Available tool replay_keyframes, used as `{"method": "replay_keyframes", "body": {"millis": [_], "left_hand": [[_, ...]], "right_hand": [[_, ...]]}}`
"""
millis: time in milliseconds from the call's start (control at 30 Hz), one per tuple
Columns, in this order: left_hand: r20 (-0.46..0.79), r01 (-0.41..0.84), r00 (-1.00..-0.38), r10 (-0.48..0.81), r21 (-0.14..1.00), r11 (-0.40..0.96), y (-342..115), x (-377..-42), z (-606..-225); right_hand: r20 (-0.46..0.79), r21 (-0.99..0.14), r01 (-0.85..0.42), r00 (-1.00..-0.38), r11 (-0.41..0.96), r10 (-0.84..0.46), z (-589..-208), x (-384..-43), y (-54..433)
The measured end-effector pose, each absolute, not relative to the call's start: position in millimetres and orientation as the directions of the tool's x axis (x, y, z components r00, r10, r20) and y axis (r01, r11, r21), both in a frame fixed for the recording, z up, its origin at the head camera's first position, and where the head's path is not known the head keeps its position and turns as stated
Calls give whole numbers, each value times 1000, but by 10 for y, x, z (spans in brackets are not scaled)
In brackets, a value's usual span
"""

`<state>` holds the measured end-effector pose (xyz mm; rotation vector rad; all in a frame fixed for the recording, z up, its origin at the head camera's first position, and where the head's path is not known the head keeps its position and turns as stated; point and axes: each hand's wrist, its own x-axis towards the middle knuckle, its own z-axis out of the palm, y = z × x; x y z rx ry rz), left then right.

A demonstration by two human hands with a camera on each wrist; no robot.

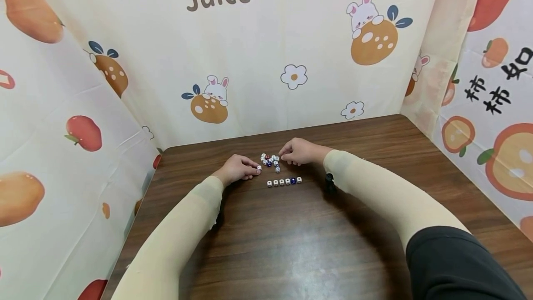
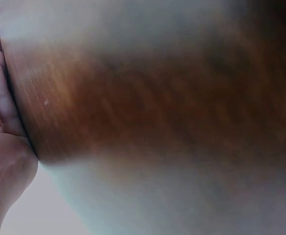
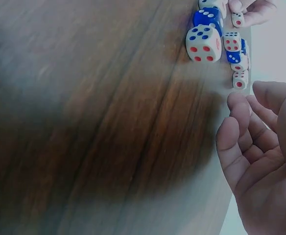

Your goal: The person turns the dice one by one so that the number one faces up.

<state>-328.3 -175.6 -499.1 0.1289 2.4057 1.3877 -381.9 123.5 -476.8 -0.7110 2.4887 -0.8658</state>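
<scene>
Dice [image 1: 281, 182] are lying on the brown wooden table [image 1: 275, 244], six of them forming a straight row, five white and one blue, with the blue one sitting fifth from the left. Beyond the row, a loose cluster [image 1: 269, 163] is mixing white, blue and one red die [image 1: 267, 157], packed too tightly to count surely. Two hands are working around it. The left hand [image 1: 239, 169] is pinching one white die [image 1: 259, 168] between thumb and fingertip, just left of the cluster. The right hand [image 1: 300, 152] is hovering at the cluster's right side, its fingers loosely bent, its thumb standing apart, holding nothing. The right wrist view is showing red and blue pips on the near white die [image 3: 204, 44], too small to read from the head; another white die [image 3: 240, 80] is lying just past the right fingertips. The left wrist view is catching only some blue-marked dice at its edge.
</scene>
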Motion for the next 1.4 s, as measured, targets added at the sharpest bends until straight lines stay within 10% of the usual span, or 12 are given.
{"method": "replay_keyframes", "body": {"millis": [1400], "left_hand": [[-266,-110,-934,236,847,520,-1746,-3250,-4975]], "right_hand": [[-201,-586,-311,-839,748,-506,-4827,-3810,988]]}}
